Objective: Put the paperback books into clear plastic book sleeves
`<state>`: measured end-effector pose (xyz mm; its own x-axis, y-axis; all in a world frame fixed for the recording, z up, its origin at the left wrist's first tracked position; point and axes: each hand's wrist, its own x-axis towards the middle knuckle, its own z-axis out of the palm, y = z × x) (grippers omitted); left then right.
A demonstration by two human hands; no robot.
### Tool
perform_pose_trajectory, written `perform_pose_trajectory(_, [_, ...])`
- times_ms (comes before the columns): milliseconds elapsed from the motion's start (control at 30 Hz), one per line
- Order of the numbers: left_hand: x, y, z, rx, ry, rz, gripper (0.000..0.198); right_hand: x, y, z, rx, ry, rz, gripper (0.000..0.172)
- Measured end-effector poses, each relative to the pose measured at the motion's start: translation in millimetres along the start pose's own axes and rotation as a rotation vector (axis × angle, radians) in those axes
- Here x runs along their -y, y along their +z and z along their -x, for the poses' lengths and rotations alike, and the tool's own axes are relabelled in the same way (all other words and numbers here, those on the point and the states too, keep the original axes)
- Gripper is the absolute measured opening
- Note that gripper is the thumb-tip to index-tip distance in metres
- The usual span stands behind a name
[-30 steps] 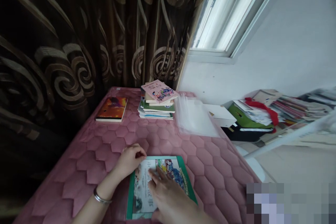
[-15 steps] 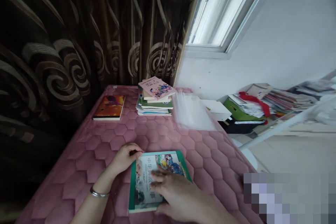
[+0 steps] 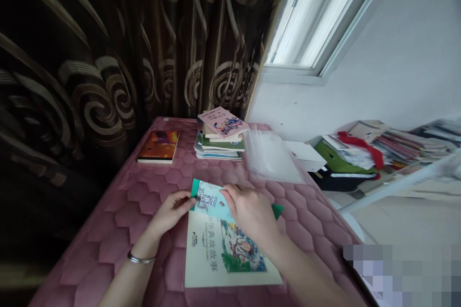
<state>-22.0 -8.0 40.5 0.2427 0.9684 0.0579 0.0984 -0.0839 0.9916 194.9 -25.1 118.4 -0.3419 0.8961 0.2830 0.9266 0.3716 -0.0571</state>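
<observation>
Curtain: the dark curtain [image 3: 108, 57] with swirl patterns fills the left and back, next to a bright window [image 3: 324, 14].
Surface: a pink quilted pad [image 3: 118, 230] carries everything in reach.
Clutter: a heap of papers [image 3: 363, 153] lies off to the right, well apart from the hands.
Book: the book [image 3: 223, 254] lies flat on the near part of the pad, just in front of the person. It shows a pale page with a picture and a column of title characters.
Axis: its long side runs away from the person and leans slightly right, with the head of the page at the far end.
Stack: a stack of books [image 3: 219, 141] sits at the far edge. Clear plastic sheets [image 3: 270, 160] lie just right of it and an orange book [image 3: 158, 146] lies to its left.
Green cover: the green cover [image 3: 209, 199], which carries a square code, is raised across the book's far end.
Right hand: the right hand [image 3: 252, 213] lies over the cover, likely to steady it. The thumb is hidden, so I cannot tell whether it is gripping.
Left hand: the left hand [image 3: 173, 211] pinches the cover's left corner, thumb against fingers. This seems to keep the cover off the page.
Bracelet: a bracelet [image 3: 139, 259] sits on the left wrist.
</observation>
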Motion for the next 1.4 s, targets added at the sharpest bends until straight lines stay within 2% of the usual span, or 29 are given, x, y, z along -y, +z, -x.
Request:
perform_pose_trajectory(67, [4.5, 3.8, -3.3, -0.093, -0.011, 0.001, 0.037, 4.1, 11.5, -9.6, -0.14, -0.078, 0.029, 0.026])
perform_pose_trajectory(133, [9.1, 6.7, -7.0, -0.159, -0.006, -0.018, 0.036, 9.3, 26.6, -14.3, -0.193, -0.199, 0.007, 0.033])
perform_pose_trajectory(233, [14.7, 9.1, -11.2, -0.248, 0.012, -0.148, 0.034, 17.8, 52.6, -12.0, -0.06, -0.284, -0.067, 0.048])
perform_pose_trajectory(333, [18.4, 10.1, -14.1, -0.336, 0.038, -0.394, 0.032, 25.1, 72.4, -4.0, 0.118, -0.179, -0.089, 0.07])
perform_pose_trajectory(400, [18.9, 10.9, -16.4, -0.378, 0.024, -0.572, 0.029, 28.1, 78.0, 0.4, 0.177, -0.116, -0.092, 0.073])
perform_pose_trajectory(467, [17.4, 11.9, -19.3, -0.389, -0.017, -0.722, 0.027, 28.6, 78.3, 2.2, 0.176, -0.104, -0.105, 0.068])
perform_pose_trajectory(600, [12.6, 14.0, -26.8, -0.32, -0.078, -0.871, 0.025, 21.8, 75.4, -1.9, 0.088, -0.177, -0.116, 0.067])
perform_pose_trajectory(733, [14.5, 15.3, -33.8, -0.297, -0.114, -0.854, 0.027, 11.7, 77.9, -8.9, 0.045, -0.189, -0.098, 0.076])
perform_pose_trajectory(833, [15.7, 13.9, -37.2, -0.321, -0.155, -0.805, 0.027, 10.5, 79.1, -9.9, 0.094, -0.163, -0.106, 0.077])
perform_pose_trajectory(1000, [10.4, 7.5, -42.4, -0.284, -0.273, -0.66, 0.021, 27.6, 67.6, -2.8, 0.2, -0.104, -0.127, 0.068])
perform_pose_trajectory(1100, [10.5, 6.3, -45.8, -0.261, -0.324, -0.613, 0.019, 35.1, 61.9, -0.7, 0.214, -0.094, -0.146, 0.065])
perform_pose_trajectory(1267, [13.3, 9.9, -46.6, -0.276, -0.294, -0.586, 0.024, 17.8, 65.2, -10.8, 0.073, -0.142, -0.129, 0.061])
perform_pose_trajectory(1400, [10.5, 11.1, -43.6, -0.241, -0.253, -0.48, 0.031, 0.5, 67.3, -19.1, -0.007, -0.156, -0.075, 0.068])
